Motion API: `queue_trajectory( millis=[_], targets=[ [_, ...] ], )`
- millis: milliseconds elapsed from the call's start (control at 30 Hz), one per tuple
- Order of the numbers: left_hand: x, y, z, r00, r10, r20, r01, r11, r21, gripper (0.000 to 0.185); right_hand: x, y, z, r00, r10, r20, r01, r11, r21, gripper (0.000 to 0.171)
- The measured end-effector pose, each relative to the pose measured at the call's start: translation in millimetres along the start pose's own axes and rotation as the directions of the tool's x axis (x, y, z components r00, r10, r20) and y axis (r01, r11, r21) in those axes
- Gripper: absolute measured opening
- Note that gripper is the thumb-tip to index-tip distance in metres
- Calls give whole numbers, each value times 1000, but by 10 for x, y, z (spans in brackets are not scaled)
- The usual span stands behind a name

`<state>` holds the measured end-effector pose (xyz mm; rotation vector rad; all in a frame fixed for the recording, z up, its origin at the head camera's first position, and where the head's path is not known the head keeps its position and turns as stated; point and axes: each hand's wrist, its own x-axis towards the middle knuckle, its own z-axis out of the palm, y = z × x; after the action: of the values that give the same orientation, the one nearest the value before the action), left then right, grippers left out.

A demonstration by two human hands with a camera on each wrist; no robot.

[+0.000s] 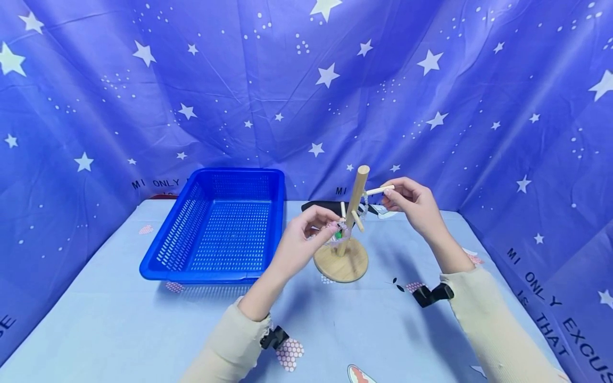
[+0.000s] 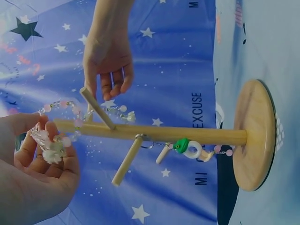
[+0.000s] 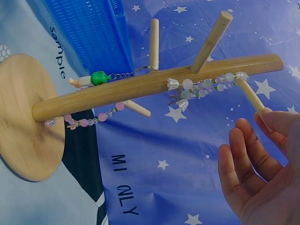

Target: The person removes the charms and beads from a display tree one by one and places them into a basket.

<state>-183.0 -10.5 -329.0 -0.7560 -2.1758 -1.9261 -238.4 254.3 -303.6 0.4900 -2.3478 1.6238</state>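
A wooden stand (image 1: 358,186) with several side pegs rises from a round base (image 1: 341,261). My left hand (image 2: 35,173) pinches a strand of pink and clear beads (image 2: 64,104) with a pale flower charm, left of the post. At the upper right peg (image 3: 253,98), my right hand (image 3: 262,173) pinches the tip between thumb and forefinger, its other fingers loosely bent. A beaded strand with white bell-shaped flowers (image 3: 202,88) hangs from that peg, close to the post. Lower pegs carry a keychain with a green charm (image 3: 99,78) and a pink-beaded strand (image 3: 96,120).
A blue plastic basket (image 1: 215,277) with perforated sides stands left of the stand on the pale patterned cloth (image 1: 325,330). Behind the stand lies a flat black item (image 1: 316,206). Blue star-printed curtain (image 1: 306,90) surrounds the table at the back and sides.
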Motion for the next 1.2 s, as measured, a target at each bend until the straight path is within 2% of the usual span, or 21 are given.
queue_trajectory(
  millis=[600, 767, 1200],
  targets=[
    [39, -4, -164, 999, 13, -48, -11, 999, 49, 14, 2, -1, -12, 1000, 1, -8, -1, 1000, -16, 22],
    [44, 1, -201, 998, 22, -59, -20, 999, 37, 15, -3, 4, -17, 1000, 6, -4, -6, 1000, -20, 18],
    [82, 21, -297, 996, 52, -71, -51, 999, 19, 15, -4, 5, -3, 1000, 11, -4, -12, 1000, -27, 25]
  ],
)
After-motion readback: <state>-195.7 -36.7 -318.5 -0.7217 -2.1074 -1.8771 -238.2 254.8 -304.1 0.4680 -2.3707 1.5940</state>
